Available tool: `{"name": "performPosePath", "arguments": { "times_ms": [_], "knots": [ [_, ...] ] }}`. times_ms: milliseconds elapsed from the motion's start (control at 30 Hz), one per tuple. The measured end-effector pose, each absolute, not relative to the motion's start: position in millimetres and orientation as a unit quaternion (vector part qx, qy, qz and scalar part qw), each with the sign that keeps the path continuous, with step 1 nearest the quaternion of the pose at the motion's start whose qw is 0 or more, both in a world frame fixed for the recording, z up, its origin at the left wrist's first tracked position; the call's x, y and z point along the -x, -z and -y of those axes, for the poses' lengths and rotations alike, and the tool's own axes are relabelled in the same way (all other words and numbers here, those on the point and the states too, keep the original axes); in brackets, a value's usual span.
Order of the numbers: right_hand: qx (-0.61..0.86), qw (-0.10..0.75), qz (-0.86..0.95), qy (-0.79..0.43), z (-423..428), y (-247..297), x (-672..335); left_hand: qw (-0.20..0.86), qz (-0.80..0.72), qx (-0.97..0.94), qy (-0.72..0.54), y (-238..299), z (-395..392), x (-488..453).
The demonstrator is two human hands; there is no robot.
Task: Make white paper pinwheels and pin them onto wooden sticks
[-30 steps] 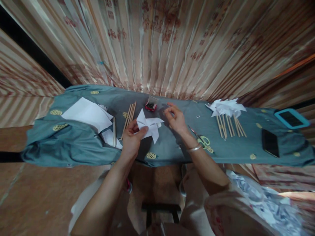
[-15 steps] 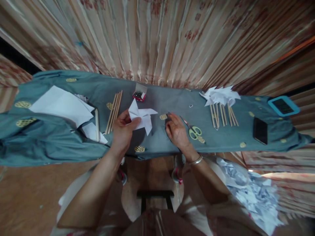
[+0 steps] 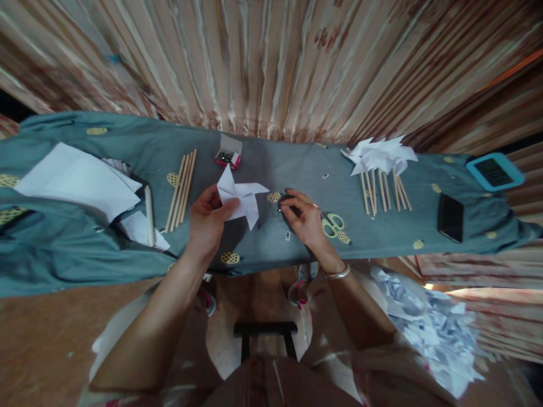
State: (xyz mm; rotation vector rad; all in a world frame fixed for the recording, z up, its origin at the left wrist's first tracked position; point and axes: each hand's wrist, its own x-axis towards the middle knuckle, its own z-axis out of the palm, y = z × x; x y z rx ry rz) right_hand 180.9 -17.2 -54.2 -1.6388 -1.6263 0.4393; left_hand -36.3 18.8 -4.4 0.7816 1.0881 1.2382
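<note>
My left hand [image 3: 208, 217] is closed on a white paper pinwheel [image 3: 242, 198], pinching its left side between thumb and fingers above the cloth-covered table [image 3: 263, 254]. To the right, my right hand [image 3: 302, 217] is closed in a pinch low over the cloth. A tiny shiny thing shows at its fingertips, too small to name. Green-handled scissors [image 3: 333, 224] lie just beside that hand, their blades hidden behind it. Behind the pinwheel stands an opened small box [image 3: 229, 154] with dark little metal pieces inside.
Wooden sticks [image 3: 181, 189] lie left of my left hand, near a white stick [image 3: 149, 215] and paper sheets [image 3: 80, 181]. Finished pinwheels on sticks [image 3: 382, 157], a phone [image 3: 450, 217] and a blue-framed device [image 3: 495, 171] lie right. Paper scraps [image 3: 436, 328] sit below.
My right hand's fingers have drawn into a tighter pinch, and the hand now covers the scissors' blades. The left hand still holds the pinwheel. The view has shifted slightly.
</note>
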Motion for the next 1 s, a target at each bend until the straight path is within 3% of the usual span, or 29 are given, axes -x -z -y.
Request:
{"name": "performPosePath", "arguments": {
  "times_ms": [300, 633, 1000],
  "knots": [
    [0.626, 0.332, 0.696, -0.116, 21.6, 57.0, -178.1, 0.609, -0.469, -0.338, -0.544, 10.1, -20.3, 34.8],
    [0.588, 0.332, 0.705, -0.217, 33.4, 56.9, -167.8, 0.611, -0.470, -0.335, -0.541, 9.1, -19.6, 30.3],
    [0.598, 0.320, 0.704, -0.208, 39.1, 56.0, -185.1, 0.621, -0.467, -0.329, -0.536, 12.3, -18.3, 27.7]
  ]
}}
